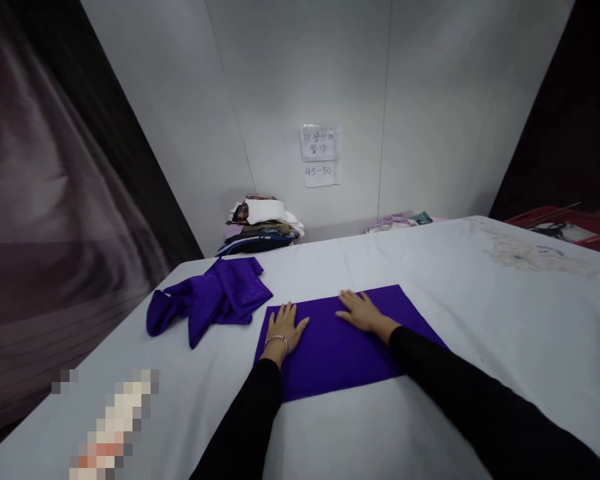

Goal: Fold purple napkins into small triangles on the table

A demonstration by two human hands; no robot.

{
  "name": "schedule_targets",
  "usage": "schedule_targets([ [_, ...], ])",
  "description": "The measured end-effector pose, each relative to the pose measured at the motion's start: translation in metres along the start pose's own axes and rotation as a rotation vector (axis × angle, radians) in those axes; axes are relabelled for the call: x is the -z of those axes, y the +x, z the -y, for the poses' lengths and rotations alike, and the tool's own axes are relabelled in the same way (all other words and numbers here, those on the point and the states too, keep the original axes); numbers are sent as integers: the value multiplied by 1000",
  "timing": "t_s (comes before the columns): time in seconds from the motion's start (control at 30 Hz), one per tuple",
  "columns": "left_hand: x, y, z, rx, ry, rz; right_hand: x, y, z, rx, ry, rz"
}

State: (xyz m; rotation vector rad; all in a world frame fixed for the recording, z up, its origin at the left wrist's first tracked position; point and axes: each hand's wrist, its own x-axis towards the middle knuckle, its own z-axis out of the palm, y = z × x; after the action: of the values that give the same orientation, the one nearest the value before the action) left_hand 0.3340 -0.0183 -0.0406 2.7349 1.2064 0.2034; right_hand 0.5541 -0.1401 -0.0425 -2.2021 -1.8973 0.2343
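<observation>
Left hand (pixel 283 331) and right hand (pixel 362 311) flat on purple cloth (pixel 330 353), perhaps layered.

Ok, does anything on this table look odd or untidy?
The rumpled purple cloth on the left does: it lies bunched up, while the flat purple cloth beside it looks smooth. The beige marks on the white table cover, far right, could be pattern or stain; I can't tell.

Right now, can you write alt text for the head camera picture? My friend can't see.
A person's left hand and right hand lie flat on a smooth purple cloth on a white-covered table. A crumpled purple cloth lies to the left, with stacked fabrics and paper signs beyond.
</observation>
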Motion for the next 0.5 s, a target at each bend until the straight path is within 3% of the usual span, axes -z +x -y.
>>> schedule_targets([
  [0.13,5,3,8,29,-200,-3,13,-45,-85,-314,-83,-67],
  [0.27,23,-6,26,94,-351,-3,17,-72,-127,-392,-163,-74],
  [0.4,45,-59,62,165,-426,-58,17,-69,-109,-373,-221,-148],
  [0.5,54,-109,79,130,-455,-65,16,-66,-63,-167,-154,-222],
])
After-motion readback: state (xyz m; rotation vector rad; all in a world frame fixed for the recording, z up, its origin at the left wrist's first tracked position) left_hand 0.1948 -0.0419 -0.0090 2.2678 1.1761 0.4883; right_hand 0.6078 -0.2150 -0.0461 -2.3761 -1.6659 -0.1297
